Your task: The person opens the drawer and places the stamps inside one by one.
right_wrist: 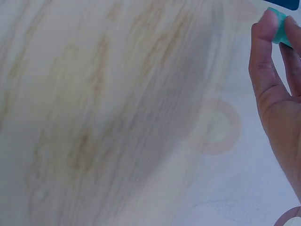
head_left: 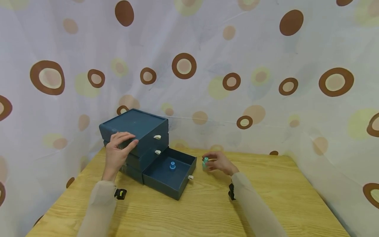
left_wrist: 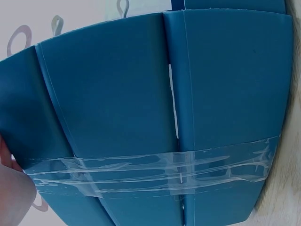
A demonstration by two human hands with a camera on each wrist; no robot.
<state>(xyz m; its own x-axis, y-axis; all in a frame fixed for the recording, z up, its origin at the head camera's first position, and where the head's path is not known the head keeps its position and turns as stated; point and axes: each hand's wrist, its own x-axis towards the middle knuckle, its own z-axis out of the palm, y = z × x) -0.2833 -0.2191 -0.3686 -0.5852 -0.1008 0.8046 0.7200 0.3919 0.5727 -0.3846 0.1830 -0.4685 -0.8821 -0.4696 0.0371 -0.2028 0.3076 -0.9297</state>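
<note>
A dark blue three-drawer box (head_left: 133, 123) stands at the left of the table, its bottom drawer (head_left: 161, 186) pulled out. Inside that drawer a small blue peg-shaped piece (head_left: 172, 166) stands upright. My left hand (head_left: 116, 153) rests on the top near edge of the box, thumb and fingers apart; the left wrist view shows part of that hand (left_wrist: 14, 193) against the box's side. To the right of the open drawer, my right hand (head_left: 220, 163) pinches a small teal peg-shaped piece (head_left: 206, 159) between thumb and fingertips. The right wrist view shows the same teal piece (right_wrist: 281, 29), partly hidden by the fingers.
White loop tabs (head_left: 157, 137) serve as pulls on the drawers. Clear tape (left_wrist: 136, 174) runs across the box's side. The wooden table (head_left: 165, 217) meets a patterned curtain (head_left: 201, 98) at the back and sides.
</note>
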